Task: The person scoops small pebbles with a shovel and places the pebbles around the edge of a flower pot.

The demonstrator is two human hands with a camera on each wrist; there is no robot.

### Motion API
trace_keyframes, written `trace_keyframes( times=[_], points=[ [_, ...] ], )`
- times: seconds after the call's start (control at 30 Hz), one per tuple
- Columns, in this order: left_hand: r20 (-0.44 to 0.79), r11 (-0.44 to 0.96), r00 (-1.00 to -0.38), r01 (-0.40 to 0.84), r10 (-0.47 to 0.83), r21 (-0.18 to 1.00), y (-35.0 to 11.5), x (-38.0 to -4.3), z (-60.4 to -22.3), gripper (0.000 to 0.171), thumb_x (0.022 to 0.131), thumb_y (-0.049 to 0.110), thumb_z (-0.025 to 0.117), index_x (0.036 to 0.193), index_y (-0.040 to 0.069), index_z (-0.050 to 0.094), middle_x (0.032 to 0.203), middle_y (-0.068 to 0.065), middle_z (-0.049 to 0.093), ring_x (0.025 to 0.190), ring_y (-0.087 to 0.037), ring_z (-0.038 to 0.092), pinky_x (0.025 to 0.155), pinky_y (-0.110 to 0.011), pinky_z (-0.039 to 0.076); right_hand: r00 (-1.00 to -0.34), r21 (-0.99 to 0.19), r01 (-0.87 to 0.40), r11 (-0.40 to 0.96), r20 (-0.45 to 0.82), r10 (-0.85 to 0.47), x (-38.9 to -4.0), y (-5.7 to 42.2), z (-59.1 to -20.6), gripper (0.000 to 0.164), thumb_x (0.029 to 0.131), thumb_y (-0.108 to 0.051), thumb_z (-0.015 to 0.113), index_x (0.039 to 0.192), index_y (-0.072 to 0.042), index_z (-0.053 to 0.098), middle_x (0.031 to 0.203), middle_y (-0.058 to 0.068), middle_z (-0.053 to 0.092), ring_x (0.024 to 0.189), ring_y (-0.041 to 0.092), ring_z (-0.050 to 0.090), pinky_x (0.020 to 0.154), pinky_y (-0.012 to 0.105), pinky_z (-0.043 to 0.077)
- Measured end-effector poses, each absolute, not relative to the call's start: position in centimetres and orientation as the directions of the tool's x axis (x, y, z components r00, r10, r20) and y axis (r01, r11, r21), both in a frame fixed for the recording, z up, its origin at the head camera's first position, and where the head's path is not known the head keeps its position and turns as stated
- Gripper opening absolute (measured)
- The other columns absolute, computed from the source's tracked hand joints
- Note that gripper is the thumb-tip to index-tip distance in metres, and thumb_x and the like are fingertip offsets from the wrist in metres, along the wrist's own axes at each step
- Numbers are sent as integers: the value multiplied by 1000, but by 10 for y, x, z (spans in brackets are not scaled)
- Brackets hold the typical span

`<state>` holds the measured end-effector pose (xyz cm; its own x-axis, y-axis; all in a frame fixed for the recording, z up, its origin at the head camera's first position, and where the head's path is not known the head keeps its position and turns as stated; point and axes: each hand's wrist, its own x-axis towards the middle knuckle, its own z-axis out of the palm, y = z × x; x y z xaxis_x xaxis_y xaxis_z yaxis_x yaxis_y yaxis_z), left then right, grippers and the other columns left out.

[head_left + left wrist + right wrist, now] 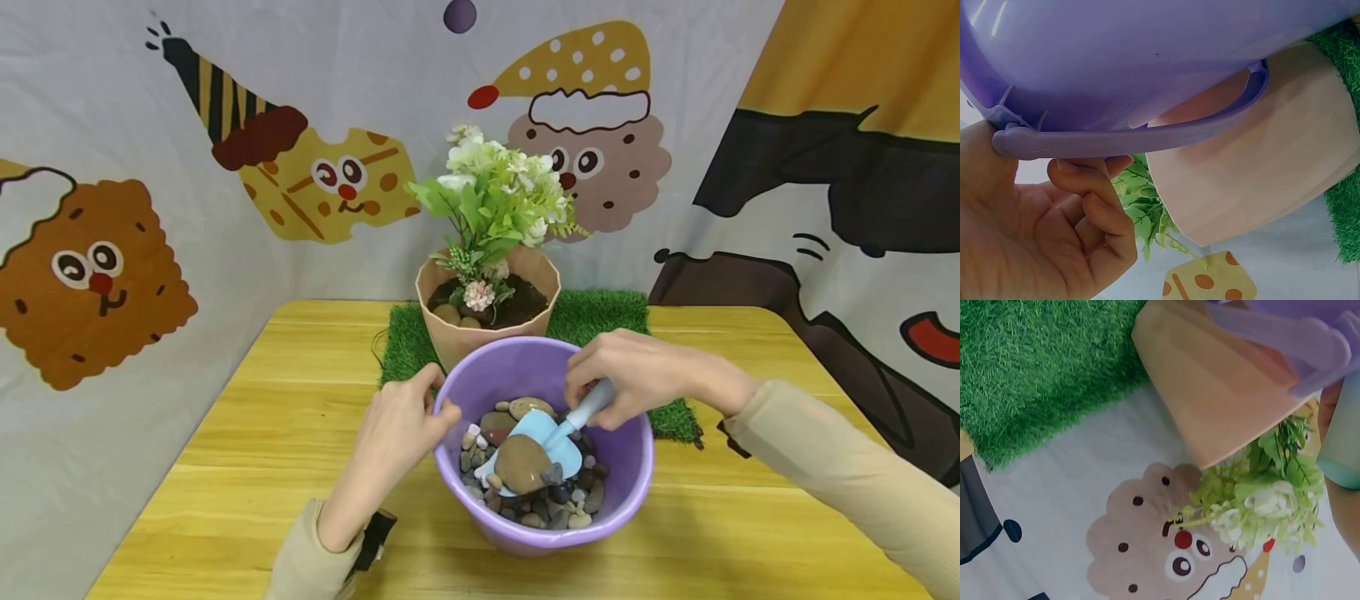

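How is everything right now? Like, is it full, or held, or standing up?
Round purple plastic bucket: upright, partly filled with mixed pebbles
Curved purple bucket handle: lowered
Light-blue shovel: tilted, loaded
Large smooth brown stone: resting on the shovel
Faceted beige flowerpot: upright, planted
Green artificial-grass mat: spread under the flowerpot
Left hand: holding the bucket
Right hand: gripping the shovel
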<state>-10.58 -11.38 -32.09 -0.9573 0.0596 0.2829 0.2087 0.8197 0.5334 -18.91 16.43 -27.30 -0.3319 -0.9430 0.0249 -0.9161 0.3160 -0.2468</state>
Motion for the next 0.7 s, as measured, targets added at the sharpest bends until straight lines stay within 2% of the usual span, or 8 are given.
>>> trace_keyframes(
  times=[0.23,0.7],
  points=[
    [275,811,-960,207,59,547,-114,-105,-321,10,72,17,65,81,14,60,47,6,43,43,-10,39,42,-24,30,-382,-244,-902,357,61,-922,-192,174,-267,23,65,-16,74,81,-29,65,74,-19,58,61,-8,45,53,14,40],
    [276,808,-960,206,56,552,-114,-105,-322,10,72,17,66,80,14,60,47,5,44,43,-9,40,41,-24,31,-414,-188,-906,379,210,-886,-199,191,-252,24,67,-13,75,82,-29,66,71,-18,57,60,-6,44,53,15,39]
  ],
)
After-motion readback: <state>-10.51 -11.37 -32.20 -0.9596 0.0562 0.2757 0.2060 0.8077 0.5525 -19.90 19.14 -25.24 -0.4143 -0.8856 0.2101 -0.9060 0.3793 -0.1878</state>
